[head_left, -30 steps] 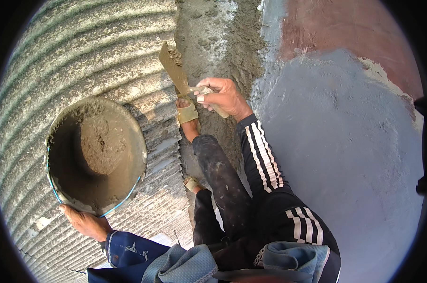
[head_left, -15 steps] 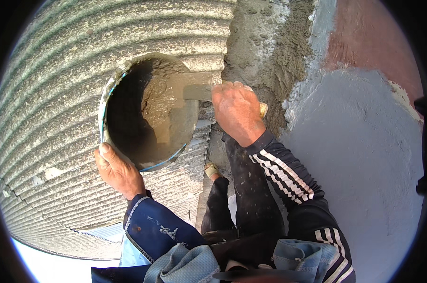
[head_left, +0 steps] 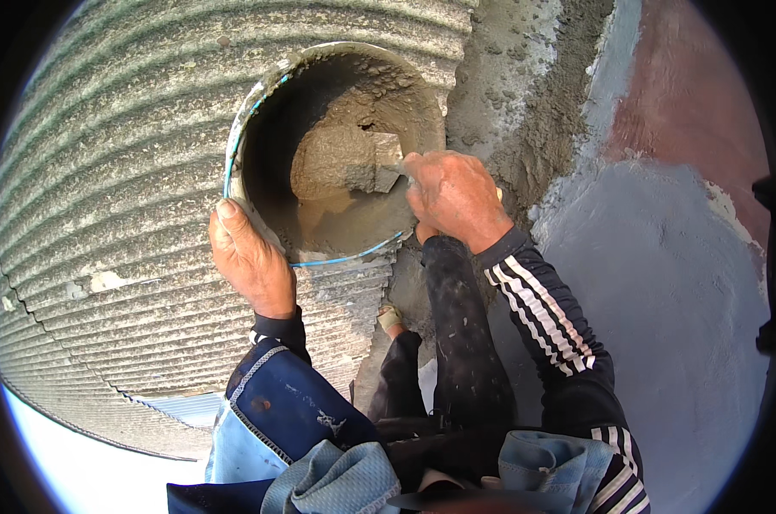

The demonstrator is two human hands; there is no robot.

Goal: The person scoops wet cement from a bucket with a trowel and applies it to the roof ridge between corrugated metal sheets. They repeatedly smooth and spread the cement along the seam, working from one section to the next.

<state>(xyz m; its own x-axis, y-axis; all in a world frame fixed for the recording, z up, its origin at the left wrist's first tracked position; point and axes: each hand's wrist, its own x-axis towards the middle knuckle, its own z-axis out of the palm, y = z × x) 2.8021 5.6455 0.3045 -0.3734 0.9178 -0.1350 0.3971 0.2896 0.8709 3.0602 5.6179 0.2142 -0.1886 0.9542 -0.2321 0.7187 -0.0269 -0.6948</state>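
A round bucket (head_left: 238, 158) with a pale, mortar-smeared rim and a blue line along it is tipped so that I see inside. Wet grey-brown mortar (head_left: 332, 163) lies in it, partly in shadow. My left hand (head_left: 255, 264) grips the rim at the near left, thumb over the edge. My right hand (head_left: 456, 197) is closed round the handle of a trowel at the bucket's right side. The trowel's blade (head_left: 386, 161) reaches inside, against the mortar; most of the handle is hidden by the hand.
Corrugated grey roof sheets (head_left: 122, 197) spread beneath and left of the bucket. Along their right edge runs a strip of rough mortar (head_left: 525, 111), beside a smooth grey-coated surface (head_left: 653, 300) and a reddish area (head_left: 692, 103). My legs (head_left: 469, 343) stand below.
The bucket and both hands have shifted right and up in the view. The trowel blade has gone from across the right rim to inside the bucket, at the mortar.
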